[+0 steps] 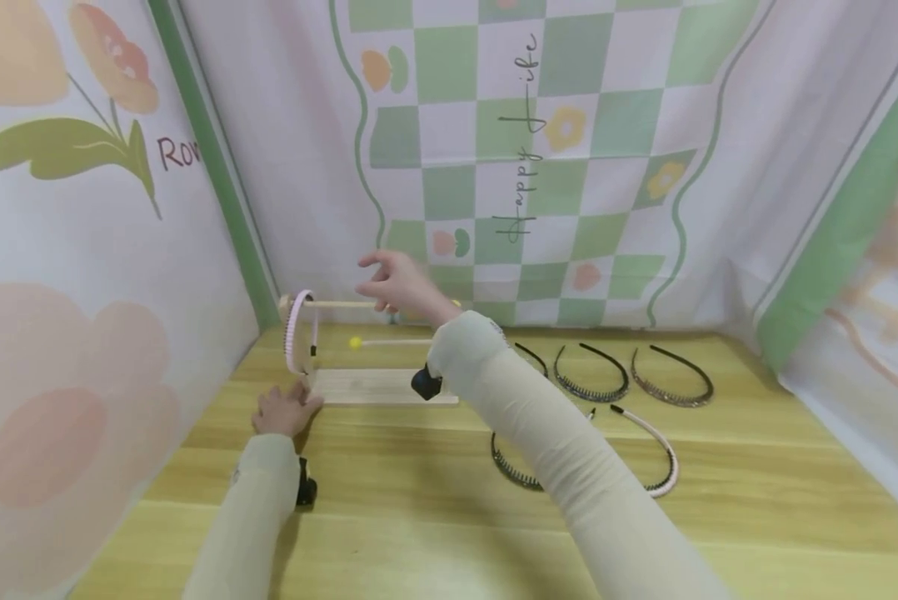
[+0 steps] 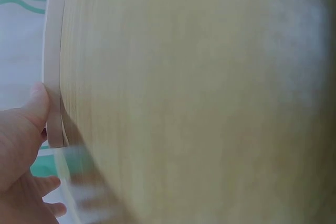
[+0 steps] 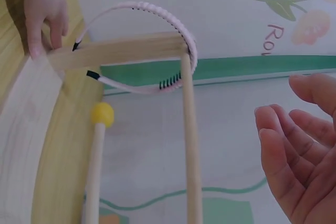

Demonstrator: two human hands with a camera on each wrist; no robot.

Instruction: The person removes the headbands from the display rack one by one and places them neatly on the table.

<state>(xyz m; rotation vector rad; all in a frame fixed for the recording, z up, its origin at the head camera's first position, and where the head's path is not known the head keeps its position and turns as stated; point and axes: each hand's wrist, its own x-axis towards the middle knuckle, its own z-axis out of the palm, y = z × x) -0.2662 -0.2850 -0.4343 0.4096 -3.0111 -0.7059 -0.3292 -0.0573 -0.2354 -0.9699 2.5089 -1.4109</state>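
Note:
A wooden rack stands at the back left, with a pale base [image 1: 377,386], a post and two rods. One pink headband [image 1: 291,333] hangs round the post end of the top rod [image 1: 344,304]; its dark tips show in the right wrist view. My left hand [image 1: 282,412] touches the left end of the base, thumb against the edge in the left wrist view. Above the top rod, my right hand [image 1: 404,285] holds nothing, its fingers [image 3: 273,145] loosely bent and apart from the rod. The lower rod ends in a yellow ball [image 3: 102,115].
Several headbands lie on the table [image 1: 419,533] to the right, among them a dark one [image 1: 591,396], a brownish one [image 1: 677,402] and a pink one [image 1: 674,467]. My right sleeve [image 1: 539,408] hides part of them. A printed curtain [image 1: 306,150] hangs behind.

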